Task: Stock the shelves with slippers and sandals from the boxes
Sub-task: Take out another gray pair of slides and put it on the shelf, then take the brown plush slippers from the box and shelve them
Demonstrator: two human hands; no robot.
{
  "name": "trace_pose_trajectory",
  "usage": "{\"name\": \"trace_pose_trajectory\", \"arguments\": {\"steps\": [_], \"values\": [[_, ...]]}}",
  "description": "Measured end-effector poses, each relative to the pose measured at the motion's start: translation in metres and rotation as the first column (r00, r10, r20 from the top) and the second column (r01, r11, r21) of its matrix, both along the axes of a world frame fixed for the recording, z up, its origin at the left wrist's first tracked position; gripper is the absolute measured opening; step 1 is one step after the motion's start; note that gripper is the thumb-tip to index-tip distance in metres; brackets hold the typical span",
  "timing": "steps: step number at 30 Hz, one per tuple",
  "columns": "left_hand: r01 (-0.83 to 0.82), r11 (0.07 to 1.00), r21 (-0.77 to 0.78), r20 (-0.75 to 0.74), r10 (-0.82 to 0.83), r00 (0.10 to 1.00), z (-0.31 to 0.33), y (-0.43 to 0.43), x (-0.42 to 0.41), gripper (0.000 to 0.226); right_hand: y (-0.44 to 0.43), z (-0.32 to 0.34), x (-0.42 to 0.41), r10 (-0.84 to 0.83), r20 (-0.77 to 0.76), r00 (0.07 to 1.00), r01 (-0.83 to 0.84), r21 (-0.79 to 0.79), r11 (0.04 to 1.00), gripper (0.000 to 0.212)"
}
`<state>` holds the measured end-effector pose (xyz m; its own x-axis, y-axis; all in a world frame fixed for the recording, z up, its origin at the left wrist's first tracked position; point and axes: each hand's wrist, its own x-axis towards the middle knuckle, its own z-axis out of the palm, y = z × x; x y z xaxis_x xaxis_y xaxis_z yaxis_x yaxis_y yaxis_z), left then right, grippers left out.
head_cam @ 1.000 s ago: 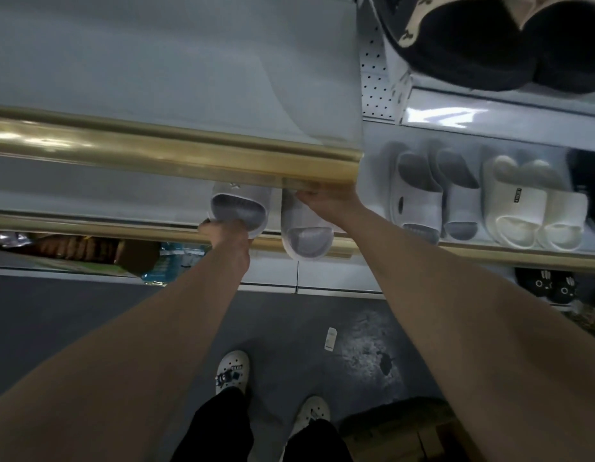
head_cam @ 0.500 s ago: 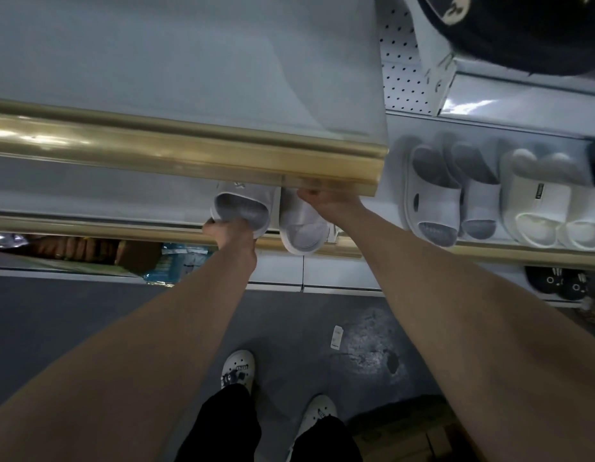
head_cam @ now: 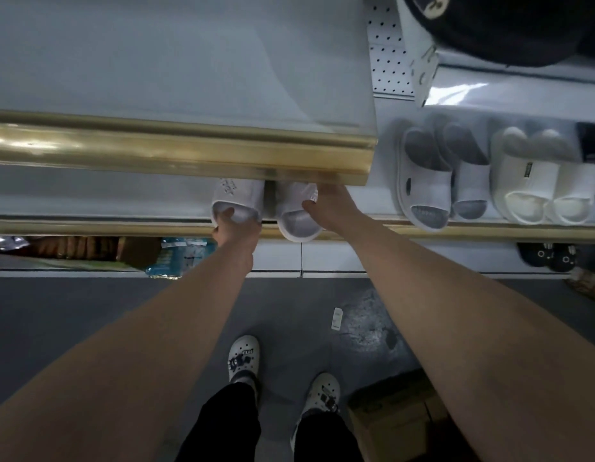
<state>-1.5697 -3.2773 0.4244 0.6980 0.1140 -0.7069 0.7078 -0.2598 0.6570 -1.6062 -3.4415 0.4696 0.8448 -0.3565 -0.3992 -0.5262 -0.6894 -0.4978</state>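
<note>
Running across the left half of the view, the gold-edged upper shelf (head_cam: 176, 151) overhangs the lower shelf (head_cam: 89, 225), whose own gold lip shows beneath it; under that lip, down by the floor, lies a blue packet (head_cam: 179, 258) beside brownish goods too dim to name. Next comes the left hand (head_cam: 237, 228), its thumb pushed into the open toe of the left white slipper (head_cam: 239, 198) and the rest of the hand closed round the front edge, gripping it; this slipper sits on the lower shelf with its toe at the lip and its heel hidden under the upper shelf. Just beside it, a narrow gap between them, is the right white slipper (head_cam: 297, 221), its toe jutting past the lip. The right hand (head_cam: 332, 208) holds it from the right side, thumb laid on the strap, and the fingers seem to wrap the far side, though the upper shelf's rim hides them. Farther right on the same shelf stand a grey pair (head_cam: 426, 191) and then a cream pair (head_cam: 529, 191), toes outward. On the floor below are the person's white clogs (head_cam: 244, 358) and, to their right, a cardboard box (head_cam: 392, 415)
</note>
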Motion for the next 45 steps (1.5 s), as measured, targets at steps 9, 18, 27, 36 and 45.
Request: {"name": "trace_pose_trajectory", "arguments": {"steps": [9,18,27,36,45], "values": [[0.399,0.916,-0.048,0.130,-0.391,0.911,0.075,-0.045,-0.037,0.044,-0.023,0.058,-0.078,-0.106,0.067,0.992,0.108,-0.023,0.994,0.059],[0.801,0.597,-0.041,0.325,-0.750,0.576,0.137,-0.105,-0.119,0.041,-0.047,0.111,-0.204,-0.360,0.100,0.927,0.368,-0.074,0.927,0.059],[0.967,0.192,0.167,0.457,-0.884,0.096,0.190,-0.177,-0.227,0.049,-0.085,0.156,-0.355,-0.546,0.148,0.825,0.562,-0.116,0.819,0.061],[0.965,-0.001,0.264,0.529,-0.836,-0.146,0.220,-0.253,-0.355,0.051,-0.127,0.184,-0.500,-0.624,0.196,0.756,0.654,-0.241,0.717,0.061],[0.934,-0.183,0.306,0.557,-0.761,-0.332,0.229,-0.309,-0.474,0.052,-0.148,0.198,-0.628,-0.738,0.223,0.637,0.770,-0.228,0.596,0.060]]}}
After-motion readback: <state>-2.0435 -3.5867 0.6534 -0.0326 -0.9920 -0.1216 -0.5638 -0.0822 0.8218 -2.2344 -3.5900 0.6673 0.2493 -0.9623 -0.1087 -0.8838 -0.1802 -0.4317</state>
